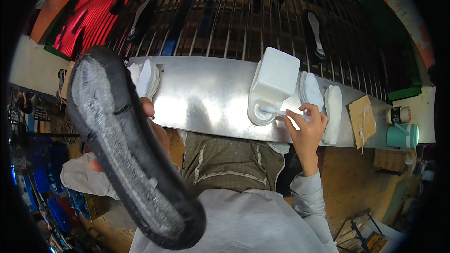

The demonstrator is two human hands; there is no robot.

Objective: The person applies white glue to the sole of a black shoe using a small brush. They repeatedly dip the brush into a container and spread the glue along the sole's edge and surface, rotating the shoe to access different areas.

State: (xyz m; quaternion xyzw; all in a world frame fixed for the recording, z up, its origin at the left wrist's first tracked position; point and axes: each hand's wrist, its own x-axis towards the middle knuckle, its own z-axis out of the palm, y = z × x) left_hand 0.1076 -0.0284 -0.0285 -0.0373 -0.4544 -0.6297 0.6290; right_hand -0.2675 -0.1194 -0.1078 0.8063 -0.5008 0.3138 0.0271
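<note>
My left hand (158,131) grips a black shoe upper (161,173) from behind, close to the camera, with its underside turned toward me. A greyish-white, roughened strip runs along the middle of that underside. Most of the left fingers are hidden behind the shoe upper. On the right, my right hand (308,129) pinches the pale handle of a brush (276,111). The brush's far end rests in the round cup of a white glue dispenser (280,70), where whitish liquid shows. The dispenser stands on the metal worktop (201,98).
Beyond the worktop lies a rack of metal bars (243,37) carrying several dark shoe pieces, red-lit at far left. Piles of white insole-shaped pads (148,78) flank the worktop. To the right are a cardboard piece (368,129), a round container (398,115) and a teal jug (399,136).
</note>
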